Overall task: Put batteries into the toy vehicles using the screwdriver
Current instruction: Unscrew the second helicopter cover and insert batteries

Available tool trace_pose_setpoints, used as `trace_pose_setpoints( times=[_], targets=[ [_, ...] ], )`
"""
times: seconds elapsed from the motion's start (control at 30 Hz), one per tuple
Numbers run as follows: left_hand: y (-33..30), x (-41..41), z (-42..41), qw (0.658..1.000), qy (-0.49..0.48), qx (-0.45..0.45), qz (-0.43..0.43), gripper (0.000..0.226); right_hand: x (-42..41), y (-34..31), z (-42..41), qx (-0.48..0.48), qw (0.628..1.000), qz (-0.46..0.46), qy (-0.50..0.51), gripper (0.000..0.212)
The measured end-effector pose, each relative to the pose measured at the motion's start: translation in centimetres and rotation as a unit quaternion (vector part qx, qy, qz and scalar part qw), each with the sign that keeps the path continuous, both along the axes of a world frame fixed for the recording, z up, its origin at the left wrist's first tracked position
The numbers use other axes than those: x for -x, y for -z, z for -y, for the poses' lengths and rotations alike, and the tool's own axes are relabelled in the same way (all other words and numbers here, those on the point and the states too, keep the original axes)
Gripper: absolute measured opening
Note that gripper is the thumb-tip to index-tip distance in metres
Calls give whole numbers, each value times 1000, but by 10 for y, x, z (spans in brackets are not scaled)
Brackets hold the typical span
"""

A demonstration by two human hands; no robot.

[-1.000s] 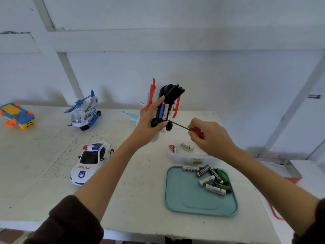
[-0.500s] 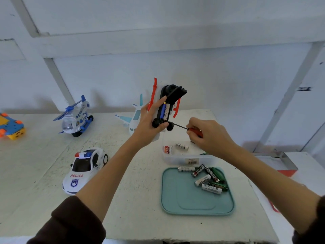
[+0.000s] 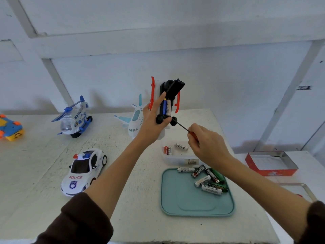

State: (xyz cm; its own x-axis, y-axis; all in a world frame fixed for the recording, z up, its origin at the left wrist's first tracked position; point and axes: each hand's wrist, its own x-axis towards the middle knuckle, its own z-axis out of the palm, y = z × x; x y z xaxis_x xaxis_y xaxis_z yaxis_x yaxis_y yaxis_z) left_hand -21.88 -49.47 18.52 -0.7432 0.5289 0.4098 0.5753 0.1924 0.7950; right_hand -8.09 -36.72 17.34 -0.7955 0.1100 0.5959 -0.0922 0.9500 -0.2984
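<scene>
My left hand (image 3: 152,121) holds a toy vehicle (image 3: 168,101) up in the air with its black underside toward me, red parts on both sides. Its battery cover hangs open at the top, and a blue and a white battery (image 3: 166,107) sit in the compartment. My right hand (image 3: 206,144) grips a red-handled screwdriver (image 3: 184,128) whose dark shaft points up-left, its tip near the toy's black wheels. Several loose batteries (image 3: 209,178) lie on a teal tray (image 3: 186,201).
On the white table stand a police car (image 3: 84,170), a blue helicopter (image 3: 74,118), a white plane (image 3: 134,121) and an orange-blue toy (image 3: 10,128). A clear box (image 3: 175,156) holds a few batteries. A red tin (image 3: 270,163) sits right.
The view has shifted, so the toys on the table sit further right in frame. Both hands keep their grips; the screwdriver tip stays by the toy's wheels.
</scene>
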Motion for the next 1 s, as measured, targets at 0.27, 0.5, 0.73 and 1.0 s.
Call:
trace_pose_setpoints(
  times=[0.27, 0.5, 0.73, 1.0],
  targets=[
    [-7, 5, 4, 997, 59, 34, 20, 71, -6, 0, -14, 20, 999, -26, 7, 11],
    [-17, 19, 7, 991, 98, 92, 14, 70, 10, -45, -48, -9, 996, -35, 87, 20],
    [-17, 22, 7, 988, 92, 125, -4, 70, 21, -60, -56, -48, 996, -16, 70, 14],
    [-13, 26, 4, 981, 109, 156, -31, 72, 27, -58, -65, -27, 999, 20, 37, 12]
  ],
)
